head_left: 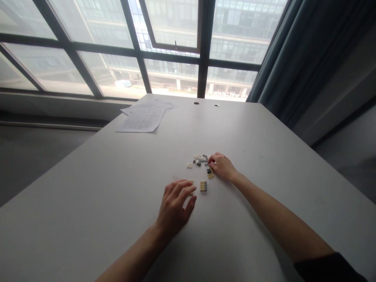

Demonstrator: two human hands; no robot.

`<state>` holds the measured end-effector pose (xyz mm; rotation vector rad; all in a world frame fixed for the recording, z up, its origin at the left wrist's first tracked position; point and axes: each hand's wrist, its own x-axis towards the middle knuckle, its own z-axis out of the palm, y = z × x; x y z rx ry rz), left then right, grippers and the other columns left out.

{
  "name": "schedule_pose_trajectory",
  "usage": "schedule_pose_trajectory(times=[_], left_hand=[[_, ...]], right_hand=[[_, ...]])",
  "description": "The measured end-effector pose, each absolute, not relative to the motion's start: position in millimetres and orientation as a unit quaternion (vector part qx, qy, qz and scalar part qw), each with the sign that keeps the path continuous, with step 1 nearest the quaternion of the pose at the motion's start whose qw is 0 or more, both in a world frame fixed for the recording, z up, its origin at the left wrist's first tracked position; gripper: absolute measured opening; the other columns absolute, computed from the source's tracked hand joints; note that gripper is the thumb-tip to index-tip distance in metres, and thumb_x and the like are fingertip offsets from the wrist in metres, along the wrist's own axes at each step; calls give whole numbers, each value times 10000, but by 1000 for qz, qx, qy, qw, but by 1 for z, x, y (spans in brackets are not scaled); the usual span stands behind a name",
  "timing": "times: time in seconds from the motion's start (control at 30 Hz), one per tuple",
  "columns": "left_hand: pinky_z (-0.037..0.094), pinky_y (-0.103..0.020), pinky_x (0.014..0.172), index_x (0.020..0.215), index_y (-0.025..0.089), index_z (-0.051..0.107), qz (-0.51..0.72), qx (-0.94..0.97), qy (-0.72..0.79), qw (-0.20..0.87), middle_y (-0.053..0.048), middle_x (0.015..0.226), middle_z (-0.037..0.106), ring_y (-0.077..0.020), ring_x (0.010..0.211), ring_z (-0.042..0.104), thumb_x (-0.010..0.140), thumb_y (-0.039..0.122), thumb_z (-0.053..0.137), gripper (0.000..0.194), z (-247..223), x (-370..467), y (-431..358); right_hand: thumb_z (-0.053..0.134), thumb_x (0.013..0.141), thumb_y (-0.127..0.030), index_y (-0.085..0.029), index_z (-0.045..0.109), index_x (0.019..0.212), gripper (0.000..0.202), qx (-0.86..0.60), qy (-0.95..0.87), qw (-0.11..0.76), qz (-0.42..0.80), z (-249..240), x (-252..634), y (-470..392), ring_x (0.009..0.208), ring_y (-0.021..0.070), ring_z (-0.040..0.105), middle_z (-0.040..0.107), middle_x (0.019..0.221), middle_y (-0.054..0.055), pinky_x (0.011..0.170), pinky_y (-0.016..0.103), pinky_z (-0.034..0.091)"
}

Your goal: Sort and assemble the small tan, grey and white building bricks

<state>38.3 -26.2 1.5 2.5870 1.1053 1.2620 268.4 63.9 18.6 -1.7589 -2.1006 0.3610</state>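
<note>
Over a pale yellow toy building brick (191,182), partly hidden by the fingers, rests my left hand (175,203); its thumb and fingers are apart. A yellow and grey block of joined bricks (203,186) lies just to the right of it. At the right edge of a small pile of loose bricks, my right hand (221,165) has its fingertips drawn together; what they pinch is hidden. A small grey piece (206,164) lies beside those fingertips. Dark and yellow pieces (209,172) sit just below that hand. White bricks (197,156) and a light grey brick (202,159) are in the pile.
The white table (117,188) carries printed sheets of paper (143,117) at its far left. Two round holes (196,103) are near the far edge. Beyond stand large windows (173,74), with a dark curtain (282,58) at the right.
</note>
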Motion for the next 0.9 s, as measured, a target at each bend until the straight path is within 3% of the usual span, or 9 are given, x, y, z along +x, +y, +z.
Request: schedule_pose_trajectory(times=[0.17, 0.47, 0.7, 0.8, 0.9], left_hand=[[423, -406, 910, 990, 207, 607, 411, 839, 355, 30, -70, 1055, 642, -227, 1061, 551, 837, 165, 577, 161, 1, 38, -26], [424, -403, 898, 966, 208, 612, 416, 838, 351, 31, -67, 1031, 652, -227, 1046, 557, 832, 158, 585, 145, 4, 39, -27], [433, -387, 885, 959, 206, 616, 426, 835, 348, 23, -61, 1004, 661, -218, 1020, 573, 829, 149, 586, 145, 7, 41, -28], [437, -378, 882, 991, 203, 613, 430, 832, 350, 18, -61, 999, 662, -213, 1007, 581, 829, 153, 592, 171, 7, 41, -27], [444, -367, 878, 1043, 197, 599, 441, 826, 351, 9, -64, 993, 664, -210, 986, 589, 822, 168, 617, 223, 5, 41, -27]], right_hand=[[609, 814, -172, -202, 682, 949, 156, -626, -743, 198, 130, 17, 271, 62, 809, 136, 571, 615, 911, 27, 780, 239, 404], [603, 819, -169, -184, 683, 814, 81, -620, -746, 196, 142, 16, 269, 64, 774, 143, 565, 613, 878, 39, 763, 257, 406], [568, 847, -169, -164, 641, 846, 73, -621, -727, 252, 148, 24, 265, 47, 897, 167, 551, 628, 899, 54, 833, 276, 397], [551, 861, -215, -169, 621, 854, 84, -606, -711, 293, 207, 28, 258, 25, 721, 133, 551, 624, 774, 12, 702, 246, 422], [582, 831, -271, -170, 611, 826, 105, -545, -653, 380, 364, 30, 248, -3, 644, 124, 534, 609, 703, -8, 638, 247, 417]])
